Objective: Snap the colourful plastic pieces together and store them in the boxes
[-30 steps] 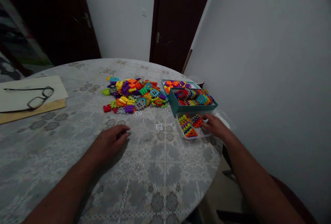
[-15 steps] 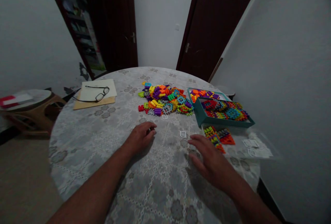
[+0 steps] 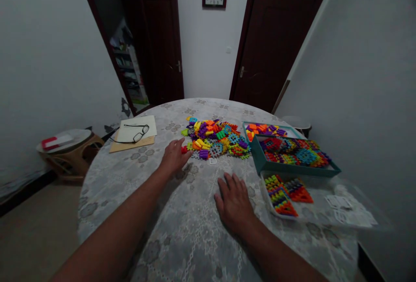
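My left hand (image 3: 174, 155) reaches forward over the round table (image 3: 182, 234), fingers stretched out and open. Its fingertips are at a small red piece (image 3: 184, 149) on the near-left edge of a heap of coloured plastic building pieces (image 3: 216, 136). Nearer to me, my right hand (image 3: 234, 201) lies flat on the patterned tablecloth, fingers spread, holding nothing. It rests just left of a clear tray (image 3: 264, 185) with sorted coloured pieces. A small white grid piece (image 3: 212, 161) lies between the hands.
A teal box (image 3: 269, 168) full of pieces stands right of the heap, a second teal tray (image 3: 246, 123) behind it. Clear packaging with white pieces (image 3: 347, 212) lies far right. Glasses (image 3: 138, 134) rest on papers (image 3: 130, 145). A stool (image 3: 76, 154) stands left, by the wall.
The view has tilted up. My right hand left the clear tray and came left to lie flat on the cloth. My left hand moved forward to the heap's edge.
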Action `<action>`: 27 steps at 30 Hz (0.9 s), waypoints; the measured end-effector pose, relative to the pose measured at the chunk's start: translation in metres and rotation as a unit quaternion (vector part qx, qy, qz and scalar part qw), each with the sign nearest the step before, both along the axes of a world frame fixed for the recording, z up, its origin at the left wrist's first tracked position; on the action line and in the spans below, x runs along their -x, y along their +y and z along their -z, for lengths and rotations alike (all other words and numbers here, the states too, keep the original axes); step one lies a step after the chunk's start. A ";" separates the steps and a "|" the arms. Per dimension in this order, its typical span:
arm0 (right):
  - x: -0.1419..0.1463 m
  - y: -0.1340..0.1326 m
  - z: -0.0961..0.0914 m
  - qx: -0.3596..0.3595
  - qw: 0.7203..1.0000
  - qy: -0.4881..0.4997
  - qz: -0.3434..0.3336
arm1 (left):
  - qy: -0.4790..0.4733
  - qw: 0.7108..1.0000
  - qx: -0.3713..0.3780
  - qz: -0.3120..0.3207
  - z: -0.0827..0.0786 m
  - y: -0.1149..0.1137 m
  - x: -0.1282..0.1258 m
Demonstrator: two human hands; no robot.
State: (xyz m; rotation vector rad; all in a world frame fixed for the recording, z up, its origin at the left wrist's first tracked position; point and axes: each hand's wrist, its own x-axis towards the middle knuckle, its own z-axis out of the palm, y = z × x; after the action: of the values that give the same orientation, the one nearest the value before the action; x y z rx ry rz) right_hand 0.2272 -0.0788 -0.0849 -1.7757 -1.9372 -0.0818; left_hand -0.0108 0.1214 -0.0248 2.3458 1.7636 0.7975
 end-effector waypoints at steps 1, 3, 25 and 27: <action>0.001 -0.001 0.002 -0.006 1.000 0.001 -0.003 | 0.017 1.000 0.015 -0.013 0.000 0.008 -0.006; 0.003 -0.002 0.004 -0.004 1.000 0.007 -0.008 | 0.050 0.997 0.045 -0.032 -0.001 0.020 -0.019; 0.001 0.010 -0.002 -0.005 0.998 0.036 -0.043 | 0.062 0.990 0.053 0.116 0.006 -0.046 -0.052; 0.000 0.010 -0.005 -0.006 0.998 0.037 -0.049 | 0.049 0.988 0.053 0.139 0.007 -0.062 -0.049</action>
State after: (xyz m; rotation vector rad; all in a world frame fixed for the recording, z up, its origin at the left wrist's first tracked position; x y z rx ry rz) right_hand 0.2274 -0.0693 -0.0801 -1.6505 -1.9629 0.0072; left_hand 0.0382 0.0592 -0.0319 2.5183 1.4251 0.5426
